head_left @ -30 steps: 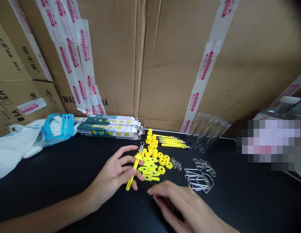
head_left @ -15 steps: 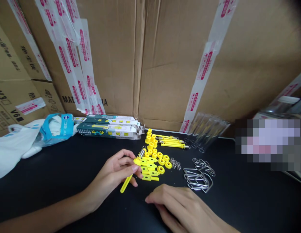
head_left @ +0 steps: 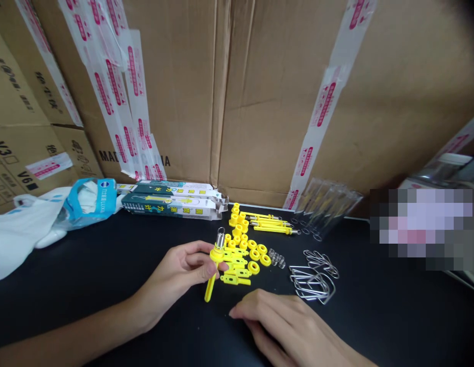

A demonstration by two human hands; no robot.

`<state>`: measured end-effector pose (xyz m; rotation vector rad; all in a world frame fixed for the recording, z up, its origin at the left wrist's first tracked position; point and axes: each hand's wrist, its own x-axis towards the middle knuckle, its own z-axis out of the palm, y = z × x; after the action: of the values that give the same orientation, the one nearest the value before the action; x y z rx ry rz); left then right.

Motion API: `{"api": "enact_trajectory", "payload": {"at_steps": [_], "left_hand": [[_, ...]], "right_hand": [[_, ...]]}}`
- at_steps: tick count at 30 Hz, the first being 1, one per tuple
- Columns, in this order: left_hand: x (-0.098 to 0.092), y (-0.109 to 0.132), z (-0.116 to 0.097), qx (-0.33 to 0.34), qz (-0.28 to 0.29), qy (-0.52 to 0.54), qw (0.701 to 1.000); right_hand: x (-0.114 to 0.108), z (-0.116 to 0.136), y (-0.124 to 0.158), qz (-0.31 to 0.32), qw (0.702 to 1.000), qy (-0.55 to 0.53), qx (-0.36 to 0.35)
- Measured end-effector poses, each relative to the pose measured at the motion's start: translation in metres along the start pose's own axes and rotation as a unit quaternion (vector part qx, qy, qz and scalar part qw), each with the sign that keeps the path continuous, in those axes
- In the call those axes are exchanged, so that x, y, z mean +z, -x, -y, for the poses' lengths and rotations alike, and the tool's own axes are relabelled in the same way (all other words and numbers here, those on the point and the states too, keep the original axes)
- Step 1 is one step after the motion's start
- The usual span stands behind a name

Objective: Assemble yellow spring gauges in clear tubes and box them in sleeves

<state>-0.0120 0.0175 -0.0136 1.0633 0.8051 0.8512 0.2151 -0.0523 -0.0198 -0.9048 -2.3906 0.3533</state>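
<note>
Between the thumb and fingers of my left hand is a yellow spring scale core, a slotted plastic rod with a yellow collar. A metal spring with a wire loop on top sticks up from the collar. The piece stands nearly upright over the black table. My right hand rests on the table to the right, its fingers curled together; nothing shows in them. Just beyond the left fingertips lie several flat yellow plastic pieces, yellow rings and yellow flanged caps.
Finished-looking yellow rods with springs, small springs, bent wire hooks and clear tubes lie to the right. Printed boxes and a tissue pack lie at the back left. A cardboard wall stands behind.
The spring scale core in my left hand has tilted from slanting to nearly upright, its lower end swinging right. My right hand has stayed in place.
</note>
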Motion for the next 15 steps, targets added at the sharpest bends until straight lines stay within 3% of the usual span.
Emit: {"api": "enact_trajectory", "payload": {"at_steps": [7,15], "left_hand": [[0.0039,0.0003,-0.0042,0.002,-0.026,0.007,1.000],[0.0057,-0.0001,-0.0077,0.002,-0.017,-0.023,1.000]], "right_hand": [[-0.0022,0.0018,-0.0003,-0.021,0.999,0.028,-0.032],[-0.0021,0.0011,-0.0014,-0.010,0.998,0.041,-0.038]]}}
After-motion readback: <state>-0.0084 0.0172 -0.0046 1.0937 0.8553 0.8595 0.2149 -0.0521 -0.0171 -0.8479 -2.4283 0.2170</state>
